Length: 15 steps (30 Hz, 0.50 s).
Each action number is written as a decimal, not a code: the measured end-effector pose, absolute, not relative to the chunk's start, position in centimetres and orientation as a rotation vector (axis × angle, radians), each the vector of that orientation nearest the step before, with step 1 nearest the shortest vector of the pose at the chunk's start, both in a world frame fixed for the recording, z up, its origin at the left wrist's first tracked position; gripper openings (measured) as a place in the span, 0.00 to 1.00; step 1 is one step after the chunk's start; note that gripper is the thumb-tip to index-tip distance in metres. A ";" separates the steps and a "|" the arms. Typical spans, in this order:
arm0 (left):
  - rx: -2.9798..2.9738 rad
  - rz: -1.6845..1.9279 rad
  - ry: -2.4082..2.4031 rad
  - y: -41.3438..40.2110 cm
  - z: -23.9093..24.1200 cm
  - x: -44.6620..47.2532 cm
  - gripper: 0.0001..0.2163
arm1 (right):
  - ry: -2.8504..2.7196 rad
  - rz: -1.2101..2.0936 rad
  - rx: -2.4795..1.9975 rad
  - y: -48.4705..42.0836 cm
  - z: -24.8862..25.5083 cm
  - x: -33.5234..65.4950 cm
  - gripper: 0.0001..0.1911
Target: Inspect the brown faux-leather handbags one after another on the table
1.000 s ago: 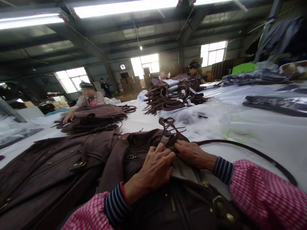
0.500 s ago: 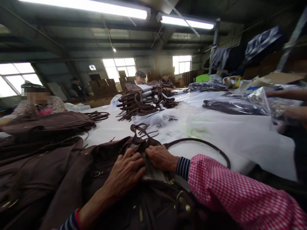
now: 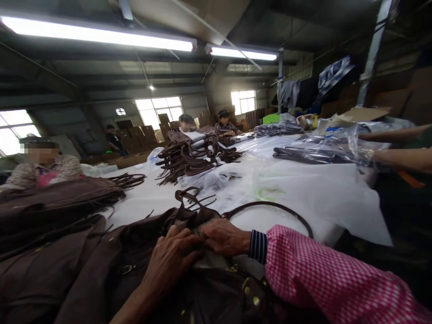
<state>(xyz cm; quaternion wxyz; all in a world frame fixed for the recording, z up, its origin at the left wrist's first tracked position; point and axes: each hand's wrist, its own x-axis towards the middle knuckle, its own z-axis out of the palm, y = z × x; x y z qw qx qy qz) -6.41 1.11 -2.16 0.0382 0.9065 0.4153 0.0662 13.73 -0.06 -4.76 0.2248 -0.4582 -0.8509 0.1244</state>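
Note:
A dark brown bag [image 3: 216, 297] with brass-coloured fittings lies in front of me, its opening facing up between my hands. My left hand [image 3: 175, 252] is closed over the left side of the opening, with fingertips bent down into the fabric and partly hidden. At the opposite side, my right hand [image 3: 224, 236] is curled into a fist-like grip on the bag's edge, close to the left fingers. Beyond the hands, a thin strap [image 3: 189, 193] sticks up from the bag. A rounded brown handle [image 3: 273, 204] arches out to the right over the white table.
More brown bags [image 3: 60, 193] are piled at left, near a seated person [image 3: 40, 164]. A stack of strapped brown pieces [image 3: 199, 150] stands mid-table on white sheeting [image 3: 317, 189]. At right, another person's hands [image 3: 381, 155] hold a clear plastic-wrapped dark item [image 3: 303, 154].
My view has tilted up and turned slightly right. My right hand has come nearer to my left at the bag's opening. The other person's arms at right have shifted.

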 end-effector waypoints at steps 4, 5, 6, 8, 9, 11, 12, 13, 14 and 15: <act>2.761 0.202 1.315 1.8 -2.1 -5.4 0.07 | -2.130 0.538 -1.209 0.4 -5.5 13.9 0.04; 2.732 0.210 1.320 2.1 -2.1 -5.2 0.07 | -2.117 0.561 -1.204 0.6 -5.7 14.0 0.04; 2.702 0.223 1.321 2.3 -2.2 -5.1 0.08 | -2.099 0.596 -1.196 0.7 -5.8 14.0 0.04; 2.666 0.253 1.319 2.6 -2.4 -5.0 0.09 | -2.064 0.673 -1.183 0.8 -5.9 14.1 0.06; 2.671 0.259 1.308 2.6 -2.5 -5.0 0.10 | -2.048 0.705 -1.178 0.6 -5.9 14.2 0.06; 2.711 0.261 1.272 2.6 -2.6 -5.0 0.10 | -2.037 0.725 -1.150 0.0 -5.4 14.5 0.08; 2.738 0.262 1.249 2.6 -2.7 -5.1 0.10 | -2.048 0.699 -1.127 -0.5 -5.0 15.0 0.09; 2.762 0.267 1.227 2.5 -2.8 -5.1 0.09 | -2.070 0.648 -1.106 -1.2 -4.5 15.6 0.09; 2.779 0.278 1.208 2.5 -2.9 -5.1 0.08 | -2.097 0.574 -1.099 -2.0 -4.0 16.6 0.09; 2.792 0.295 1.195 2.5 -3.0 -5.2 0.07 | -2.122 0.484 -1.112 -3.0 -3.4 17.9 0.09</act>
